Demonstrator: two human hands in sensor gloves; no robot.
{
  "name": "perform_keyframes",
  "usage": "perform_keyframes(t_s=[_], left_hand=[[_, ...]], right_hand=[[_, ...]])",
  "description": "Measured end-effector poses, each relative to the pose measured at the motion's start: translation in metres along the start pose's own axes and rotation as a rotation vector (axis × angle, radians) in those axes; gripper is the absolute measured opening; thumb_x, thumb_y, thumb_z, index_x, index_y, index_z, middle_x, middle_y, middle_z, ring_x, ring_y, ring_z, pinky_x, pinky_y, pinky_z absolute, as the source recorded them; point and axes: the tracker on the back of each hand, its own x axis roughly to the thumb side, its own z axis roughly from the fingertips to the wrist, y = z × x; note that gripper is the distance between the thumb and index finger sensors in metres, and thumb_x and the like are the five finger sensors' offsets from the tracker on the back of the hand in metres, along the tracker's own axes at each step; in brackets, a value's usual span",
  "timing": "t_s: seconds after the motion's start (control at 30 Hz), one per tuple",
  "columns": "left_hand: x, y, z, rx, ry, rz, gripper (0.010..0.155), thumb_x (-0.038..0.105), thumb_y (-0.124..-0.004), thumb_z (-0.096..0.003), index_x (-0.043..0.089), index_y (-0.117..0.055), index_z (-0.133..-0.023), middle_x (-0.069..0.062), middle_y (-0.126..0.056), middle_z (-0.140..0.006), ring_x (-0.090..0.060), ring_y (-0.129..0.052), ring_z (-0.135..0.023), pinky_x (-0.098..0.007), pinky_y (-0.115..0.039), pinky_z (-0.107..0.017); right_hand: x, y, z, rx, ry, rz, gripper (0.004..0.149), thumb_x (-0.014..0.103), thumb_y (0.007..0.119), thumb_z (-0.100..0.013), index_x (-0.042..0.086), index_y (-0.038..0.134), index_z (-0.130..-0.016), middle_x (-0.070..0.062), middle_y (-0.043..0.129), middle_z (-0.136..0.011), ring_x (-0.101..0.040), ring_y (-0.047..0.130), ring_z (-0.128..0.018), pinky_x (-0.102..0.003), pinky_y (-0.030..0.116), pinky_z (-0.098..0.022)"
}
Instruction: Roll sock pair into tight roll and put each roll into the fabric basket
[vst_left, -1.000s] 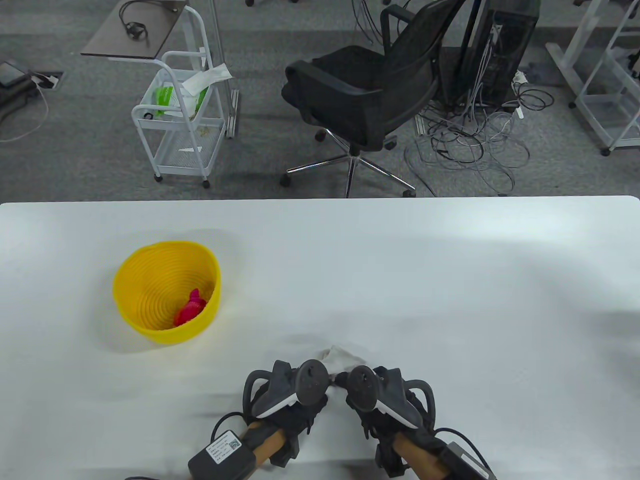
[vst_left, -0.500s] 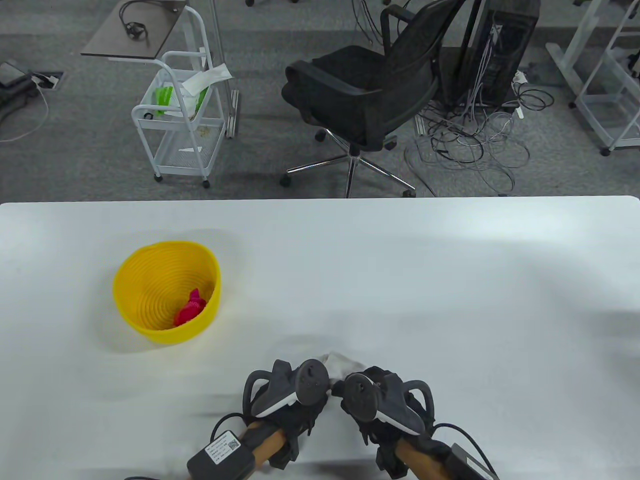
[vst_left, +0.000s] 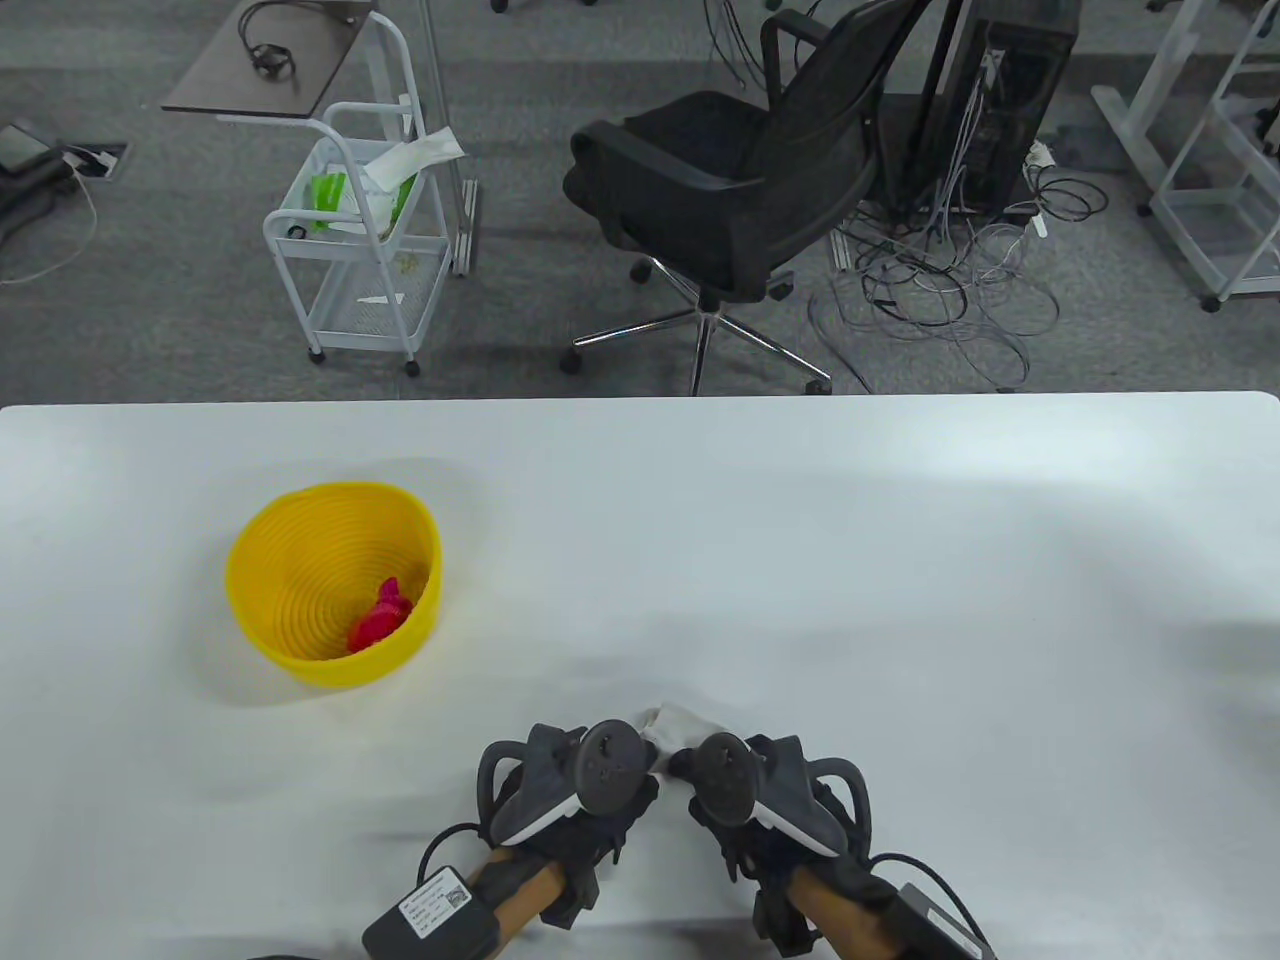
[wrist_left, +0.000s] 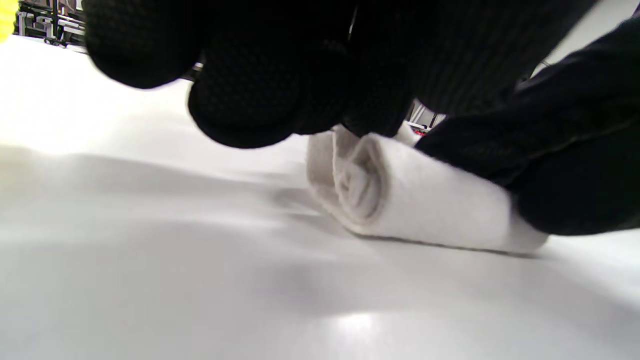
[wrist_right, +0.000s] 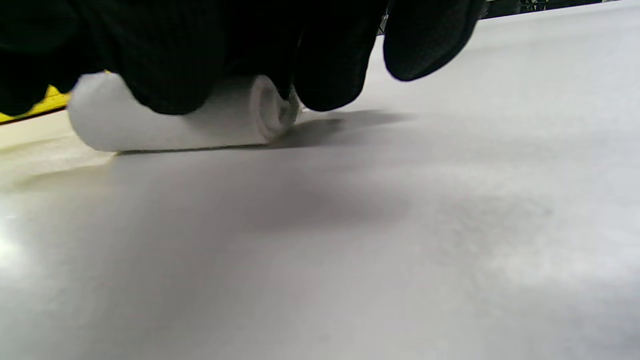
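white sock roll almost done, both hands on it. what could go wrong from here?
1. The white sock roll lies on the table with its spiral end loose; it may unwind once the left hand and right hand let go.
2. The yellow basket sits off to the left; a one-handed carry could let the roll open.
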Motion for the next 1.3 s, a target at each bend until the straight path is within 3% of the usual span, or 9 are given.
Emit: perform_keyframes(t_s=[0.47, 0.73, 0.87, 1.0, 1.13, 1.3], left_hand=[[0.003, -0.017, -0.003, -0.096, -0.006, -0.094, 0.056, 0.05, -0.089, -0.0326, 0.028, -0.088, -0.085, -0.002, -0.094, -0.077, -0.02, -0.099, -0.053, -0.044, -0.08, -0.046], [0.004, -0.023, -0.005, -0.081, -0.009, -0.114, 0.05, 0.041, -0.087, -0.0351, 0.027, -0.087, -0.083, -0.001, -0.095, -0.072, -0.018, -0.1, -0.049, -0.043, -0.081, -0.044], [0.005, -0.023, -0.006, -0.071, -0.014, -0.102, 0.045, 0.038, -0.081, -0.0381, 0.026, -0.09, -0.08, -0.002, -0.097, -0.069, -0.019, -0.101, -0.046, -0.043, -0.082, -0.042], [0.005, -0.022, -0.007, -0.088, -0.011, -0.091, 0.043, 0.039, -0.082, -0.038, 0.028, -0.093, -0.077, -0.001, -0.099, -0.067, -0.019, -0.102, -0.045, -0.043, -0.082, -0.041], [0.005, -0.021, -0.007, -0.114, -0.009, -0.077, 0.042, 0.04, -0.082, -0.0383, 0.028, -0.094, -0.077, -0.001, -0.099, -0.066, -0.019, -0.102, -0.044, -0.043, -0.082, -0.041], [0.003, -0.023, -0.006, -0.129, -0.001, -0.047, 0.044, 0.041, -0.079, -0.0392, 0.027, -0.091, -0.079, -0.001, -0.098, -0.067, -0.02, -0.101, -0.045, -0.044, -0.081, -0.042]], right_hand=[[-0.001, 0.002, 0.0, -0.039, 0.029, -0.009, 0.047, 0.045, 0.077, -0.043, 0.044, 0.072, -0.09, 0.016, 0.08, -0.097, -0.015, 0.083, -0.089, -0.05, 0.069, -0.067], [-0.005, -0.003, -0.001, -0.032, 0.027, -0.044, 0.046, 0.043, 0.08, -0.042, 0.043, 0.076, -0.087, 0.016, 0.084, -0.094, -0.014, 0.085, -0.088, -0.05, 0.07, -0.067], [-0.011, -0.028, 0.005, -0.121, -0.01, -0.068, 0.043, 0.039, 0.088, -0.039, 0.042, 0.084, -0.081, 0.016, 0.089, -0.088, -0.014, 0.089, -0.084, -0.05, 0.071, -0.066], [-0.013, -0.046, 0.015, -0.212, -0.037, -0.119, 0.039, 0.039, 0.089, -0.038, 0.04, 0.088, -0.077, 0.014, 0.093, -0.084, -0.014, 0.091, -0.08, -0.05, 0.072, -0.064], [-0.008, -0.042, 0.017, -0.175, -0.083, -0.088, 0.039, 0.04, 0.089, -0.038, 0.041, 0.087, -0.077, 0.015, 0.093, -0.084, -0.014, 0.091, -0.08, -0.05, 0.072, -0.064], [0.0, -0.023, 0.011, -0.046, -0.085, 0.033, 0.043, 0.042, 0.088, -0.038, 0.043, 0.084, -0.081, 0.017, 0.088, -0.091, -0.015, 0.087, -0.086, -0.051, 0.07, -0.066]])
